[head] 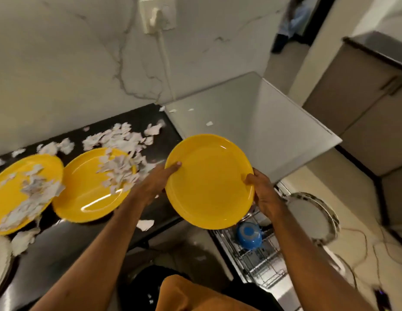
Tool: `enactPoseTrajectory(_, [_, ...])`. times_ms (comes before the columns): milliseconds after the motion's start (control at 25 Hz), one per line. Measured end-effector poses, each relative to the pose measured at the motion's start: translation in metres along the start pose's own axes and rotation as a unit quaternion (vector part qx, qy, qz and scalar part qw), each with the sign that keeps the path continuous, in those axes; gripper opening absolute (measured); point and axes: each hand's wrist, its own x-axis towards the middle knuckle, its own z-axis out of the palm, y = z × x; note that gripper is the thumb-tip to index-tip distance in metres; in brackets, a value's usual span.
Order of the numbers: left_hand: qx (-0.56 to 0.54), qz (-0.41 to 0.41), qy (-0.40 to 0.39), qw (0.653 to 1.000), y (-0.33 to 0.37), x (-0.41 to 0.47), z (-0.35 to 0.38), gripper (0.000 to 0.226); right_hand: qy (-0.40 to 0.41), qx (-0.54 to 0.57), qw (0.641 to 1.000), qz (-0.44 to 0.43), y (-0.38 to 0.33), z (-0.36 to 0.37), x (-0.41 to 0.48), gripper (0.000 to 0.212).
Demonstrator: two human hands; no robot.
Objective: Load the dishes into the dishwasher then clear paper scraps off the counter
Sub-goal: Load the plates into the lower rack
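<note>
I hold a clean yellow plate (209, 180) in the air between both hands, above the gap between counter and dishwasher. My left hand (159, 180) grips its left rim, thumb on top. My right hand (261, 194) grips its right rim. Two more yellow plates lie on the black counter (60, 243): one in the middle (83, 194) and one at the far left (9, 189), both strewn with torn paper scraps (119, 140). Below the held plate the pulled-out dishwasher rack (258, 254) holds a blue bowl (249, 235).
The white dishwasher top (240, 122) carries a few scraps. A round steel-rimmed tray (312, 216) stands beside the rack. Cables (364, 243) trail on the floor at right. A cord runs from the wall socket (156, 13). A person stands in the far doorway.
</note>
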Motion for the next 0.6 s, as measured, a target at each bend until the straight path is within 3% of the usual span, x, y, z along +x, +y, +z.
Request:
enactPoseTrajectory(80, [0.127,0.044,-0.065,0.989,0.024,0.023,0.050,0.027,0.071,-0.011,0.997,0.010,0.019,-0.053,-0.011,0.045])
enactPoseTrajectory(160, [0.228,0.126,-0.139,0.956,0.043,0.045,0.105,0.037,0.132,0.002,0.991,0.026,0.043,-0.106,-0.033,0.040])
enactPoseTrajectory(320, [0.331,0.180,-0.227,0.898,0.055,0.071,0.234,0.033,0.260,-0.007,0.965,0.039,0.090,-0.197,-0.089,0.047])
enactPoseTrajectory(440, [0.404,0.218,-0.263,0.849,0.048,0.081,0.320,0.037,0.357,-0.043,0.933,-0.016,0.101,-0.241,-0.118,0.054])
enactPoseTrajectory(600, [0.453,0.260,-0.283,0.804,0.026,0.106,0.397,0.035,0.368,-0.179,0.911,-0.046,0.109,-0.290,-0.122,0.039])
